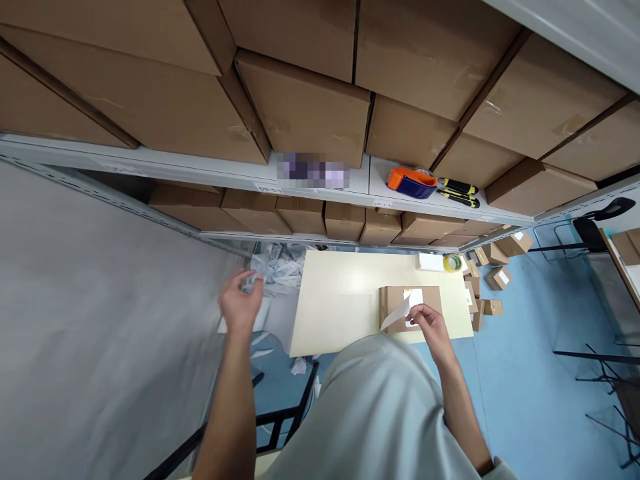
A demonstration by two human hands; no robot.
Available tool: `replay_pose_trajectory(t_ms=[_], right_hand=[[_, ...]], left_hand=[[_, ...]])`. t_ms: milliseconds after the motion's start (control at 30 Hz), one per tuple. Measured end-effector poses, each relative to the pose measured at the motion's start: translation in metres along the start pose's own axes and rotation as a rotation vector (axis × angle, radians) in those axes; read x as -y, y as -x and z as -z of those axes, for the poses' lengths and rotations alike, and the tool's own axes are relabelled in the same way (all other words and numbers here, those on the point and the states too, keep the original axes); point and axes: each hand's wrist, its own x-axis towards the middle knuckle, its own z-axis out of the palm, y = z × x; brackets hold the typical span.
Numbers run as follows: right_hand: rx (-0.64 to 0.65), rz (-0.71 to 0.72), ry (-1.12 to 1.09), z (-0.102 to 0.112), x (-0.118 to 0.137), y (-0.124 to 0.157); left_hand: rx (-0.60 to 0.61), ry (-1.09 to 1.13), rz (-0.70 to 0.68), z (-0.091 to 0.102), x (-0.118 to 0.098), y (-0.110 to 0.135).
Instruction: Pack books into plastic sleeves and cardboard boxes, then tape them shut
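Note:
A small flat cardboard box (395, 301) with a white label lies on a pale yellow table (340, 300), near its front right. My right hand (430, 325) is at the box's front edge, fingers pinched on a white strip of paper (396, 312) that curls up to the left. My left hand (241, 300) reaches out to the left of the table, over a heap of crumpled white paper scraps (280, 267); it is motion-blurred with the fingers curled around a bit of paper.
Grey shelves hold many cardboard boxes. An orange and blue tape dispenser (411, 182) and two yellow-black knives (457, 192) lie on the shelf. A yellow tape roll (453, 263) and white pad sit at the table's back. Small boxes (493, 277) lie on the blue floor right.

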Motion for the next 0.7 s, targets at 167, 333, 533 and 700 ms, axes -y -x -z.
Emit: replay_pose_trajectory(t_ms=[167,333,533,700], right_hand=[[0.053,-0.001,-0.011,0.005,0.001,-0.003],[0.061,0.02,-0.028,0.01,0.0,-0.01],[0.084,0.041,-0.054,0.017,-0.002,-0.018],[0.138,0.018,-0.076,0.024,-0.006,-0.023]], left_hand=[[0.306,0.04,-0.166,-0.067,-0.042,0.098],[0.623,0.154,-0.227,-0.103,-0.096,0.188],[0.72,0.134,-0.299,-0.114,-0.124,0.232],[0.71,0.077,-0.352,-0.12,-0.127,0.242]])
